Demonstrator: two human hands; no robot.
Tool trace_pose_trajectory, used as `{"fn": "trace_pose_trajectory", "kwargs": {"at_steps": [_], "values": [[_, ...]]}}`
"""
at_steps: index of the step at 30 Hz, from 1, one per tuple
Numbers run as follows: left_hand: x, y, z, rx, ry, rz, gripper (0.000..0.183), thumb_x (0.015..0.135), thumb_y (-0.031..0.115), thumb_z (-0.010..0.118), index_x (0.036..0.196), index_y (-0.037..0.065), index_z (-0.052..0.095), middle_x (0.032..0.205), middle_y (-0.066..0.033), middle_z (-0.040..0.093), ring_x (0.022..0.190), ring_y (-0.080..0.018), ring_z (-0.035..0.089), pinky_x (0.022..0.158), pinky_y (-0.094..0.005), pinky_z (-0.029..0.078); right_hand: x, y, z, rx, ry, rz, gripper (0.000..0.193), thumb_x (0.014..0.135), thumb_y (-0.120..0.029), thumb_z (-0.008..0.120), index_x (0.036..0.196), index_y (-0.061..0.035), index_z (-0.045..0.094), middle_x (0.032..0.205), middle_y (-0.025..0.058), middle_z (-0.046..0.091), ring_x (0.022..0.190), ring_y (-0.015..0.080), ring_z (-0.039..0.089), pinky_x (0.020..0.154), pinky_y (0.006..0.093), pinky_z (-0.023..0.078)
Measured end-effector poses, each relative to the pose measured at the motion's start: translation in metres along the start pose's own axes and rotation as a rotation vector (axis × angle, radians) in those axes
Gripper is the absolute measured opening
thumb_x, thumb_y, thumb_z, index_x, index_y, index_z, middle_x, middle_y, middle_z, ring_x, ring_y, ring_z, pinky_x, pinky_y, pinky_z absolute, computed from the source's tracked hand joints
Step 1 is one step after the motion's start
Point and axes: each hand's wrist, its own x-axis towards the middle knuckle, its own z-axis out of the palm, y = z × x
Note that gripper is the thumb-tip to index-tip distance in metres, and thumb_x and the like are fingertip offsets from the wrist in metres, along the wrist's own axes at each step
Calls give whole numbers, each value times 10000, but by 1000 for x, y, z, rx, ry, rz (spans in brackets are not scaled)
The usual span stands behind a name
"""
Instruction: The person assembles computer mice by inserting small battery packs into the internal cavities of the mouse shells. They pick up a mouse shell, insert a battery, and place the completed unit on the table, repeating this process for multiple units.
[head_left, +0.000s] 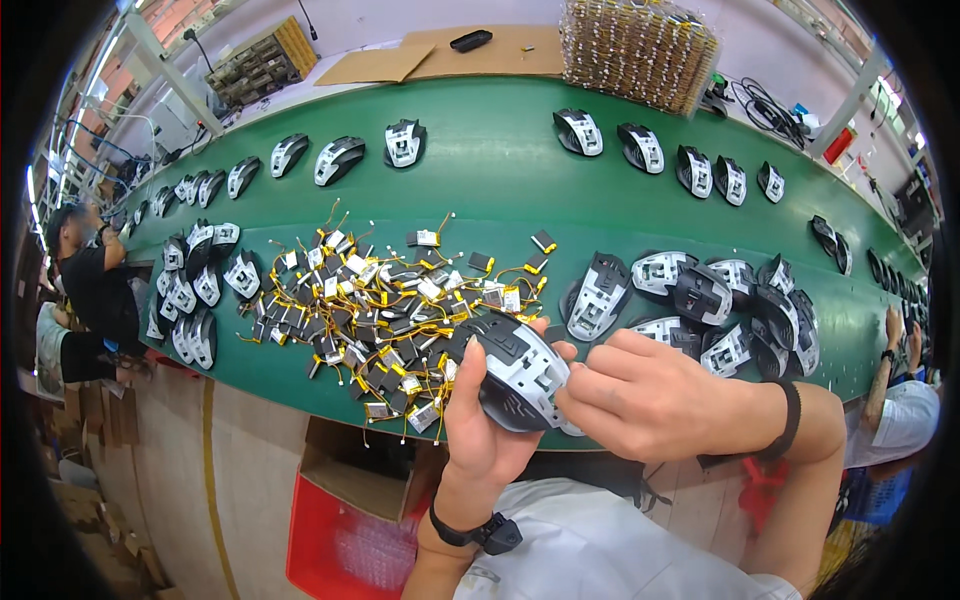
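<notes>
A black and silver-white computer mouse (pixel 522 378) is held in my left hand (pixel 474 435), thumb on its left side and fingers around the far side. Cut-outs show in its light upper panel. My right hand (pixel 645 400) is closed in a pinch against the mouse's right edge; whatever its fingertips hold is hidden. Just beyond my left hand spreads a heap of small battery packs (pixel 345 285), silver and dark grey, with yellow ends and thin wires tipped by white connectors. Several similar mice (pixel 598 297) lie close behind my right hand, some stacked on others.
More mice (pixel 405 145) stand in a row along the green bench (pixel 480 180). Another cluster of mice (pixel 207 285) lies left. A stack of trays (pixel 640 55) and flat cardboard (pixel 375 65) are at the back. Below sits a red bin (pixel 325 535). Other people (pixel 95 285) work at both sides.
</notes>
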Motion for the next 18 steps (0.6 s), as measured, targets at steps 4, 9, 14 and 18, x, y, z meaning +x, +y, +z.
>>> {"fn": "trace_pose_trajectory", "kwargs": {"at_steps": [4,9,14,18], "values": [[1,-3,-1,31,29,-4,635,987,547,429,1370,42,465,1235,-198,606,1085,-263,621,926,-401,501,-2,-3,3,-43,-29,-18,190,659,-120,636,807,-1,617,758,42,474,710,176,506,614,298,388],[0,-4,6,-2,64,65,617,989,536,433,1333,26,476,1205,-170,604,1110,-267,602,936,-439,505,-8,1,5,159,26,56,180,708,-121,624,842,-2,613,787,64,518,723,191,536,621,307,415],[5,-11,7,37,106,104,600,986,517,442,1312,15,475,1191,-155,595,1122,-302,593,982,-498,491,-19,-4,21,151,29,121,258,741,-110,619,961,24,611,817,73,537,699,201,563,592,310,436],[6,-5,0,76,15,144,675,952,558,465,1360,21,435,1190,-164,589,1111,-404,599,961,-502,501,-34,-24,36,256,20,308,394,749,-38,672,1136,24,635,756,38,545,620,177,574,540,311,475]]}}
